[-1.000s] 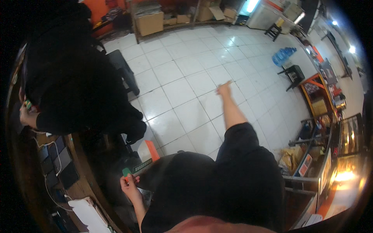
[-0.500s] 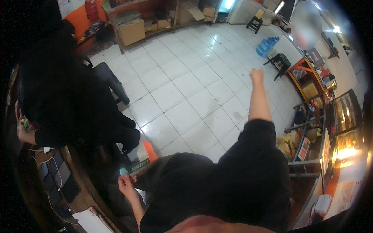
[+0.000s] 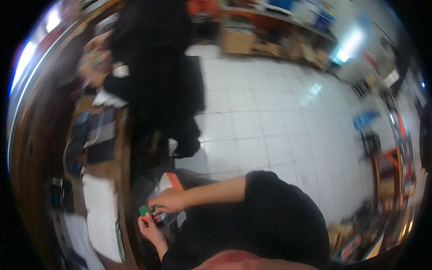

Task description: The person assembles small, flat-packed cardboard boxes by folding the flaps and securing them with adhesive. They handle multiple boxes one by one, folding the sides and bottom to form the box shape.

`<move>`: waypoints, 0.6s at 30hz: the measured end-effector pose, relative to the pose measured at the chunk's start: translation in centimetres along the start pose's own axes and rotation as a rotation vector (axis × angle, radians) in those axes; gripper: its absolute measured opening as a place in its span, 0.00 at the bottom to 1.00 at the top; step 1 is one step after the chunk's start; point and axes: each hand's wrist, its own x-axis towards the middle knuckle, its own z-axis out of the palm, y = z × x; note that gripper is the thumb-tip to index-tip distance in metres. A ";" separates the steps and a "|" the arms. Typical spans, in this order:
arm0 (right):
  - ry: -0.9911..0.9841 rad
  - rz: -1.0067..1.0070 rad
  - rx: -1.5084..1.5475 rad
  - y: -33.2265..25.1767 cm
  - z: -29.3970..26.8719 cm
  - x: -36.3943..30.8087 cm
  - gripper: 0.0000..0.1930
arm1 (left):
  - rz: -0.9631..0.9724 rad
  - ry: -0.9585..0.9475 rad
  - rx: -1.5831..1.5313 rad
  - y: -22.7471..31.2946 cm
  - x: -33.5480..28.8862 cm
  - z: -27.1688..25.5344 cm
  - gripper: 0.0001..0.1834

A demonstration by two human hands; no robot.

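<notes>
In front of me, near the wooden counter's edge, my two hands meet. My left hand (image 3: 152, 228) pinches a small flat green and orange thing (image 3: 144, 210), perhaps a packet; its kind does not show. From the right my right hand (image 3: 170, 200) reaches across, fingers bent down close to that piece. Its fingertips are blurred and partly hidden, so what they grip cannot be made out. Just beyond the hands stands a white and orange box (image 3: 173, 181).
Along the left runs a wooden counter (image 3: 122, 173) with several dark phones (image 3: 100, 146), a white cable and white papers (image 3: 102, 215). A co-worker in black (image 3: 153, 67) stands at it, hands on something blurred. Shelves with cardboard boxes (image 3: 238, 41) line the far wall.
My view has swung left toward the counter. My right arm, stretched out over the floor before, is now bent in to my left hand. The piece in my left hand showed pale teal earlier.
</notes>
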 end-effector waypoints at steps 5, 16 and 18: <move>-0.096 -0.168 0.019 0.5 1.2 2.2 0.11 | -0.040 0.253 -0.122 -1.4 -2.1 -0.1 0.10; -0.248 -0.448 0.018 0.0 11.0 1.5 0.10 | -0.056 0.725 -0.337 -6.4 -12.4 -2.1 0.07; -0.220 -0.436 0.041 -0.6 12.3 1.0 0.10 | -0.045 0.732 -0.311 -7.1 -13.6 -2.7 0.06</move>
